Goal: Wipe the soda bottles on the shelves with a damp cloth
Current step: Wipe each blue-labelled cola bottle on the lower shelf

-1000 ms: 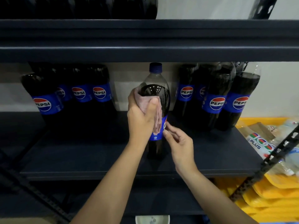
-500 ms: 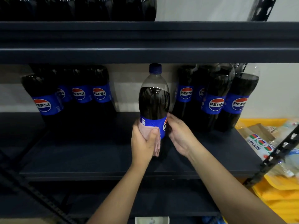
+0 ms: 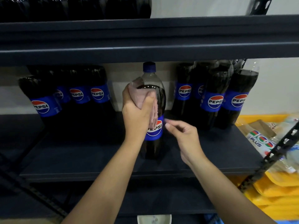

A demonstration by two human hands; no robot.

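1. The left hand (image 3: 137, 113) grips a pink cloth (image 3: 142, 96) and presses it against the shoulder of the Pepsi bottle (image 3: 155, 110) that stands alone at the middle of the shelf (image 3: 97, 156). Half a second ago this hand was low, on the label; it has climbed back to the liquid line, so the wiping runs up and down the body.
2. The right hand (image 3: 186, 139) has let go. It was steadying the bottle's right side a moment ago; now it hangs just beside the label, fingers loosely curled and holding nothing, apart from the plastic as far as I can tell.
3. My reading: this bottle is mid-wipe, and with no second hand on it a firm stroke could tip or slide it.
4. The bottle stands upright near the shelf's front, blue cap (image 3: 149, 67) on, just under the upper shelf (image 3: 145, 50).
5. To the left stands a wrapped pack of Pepsi bottles (image 3: 71, 97), to the right another pack of Pepsi bottles (image 3: 215, 94). Both look untouched by the cloth at present, so most of the job seems to remain.
6. The film around the packs may stop the cloth reaching each bottle.
7. Far right, beyond the rack's upright, lie 100 Plus packs (image 3: 262, 141) on yellow trays (image 3: 275, 191).
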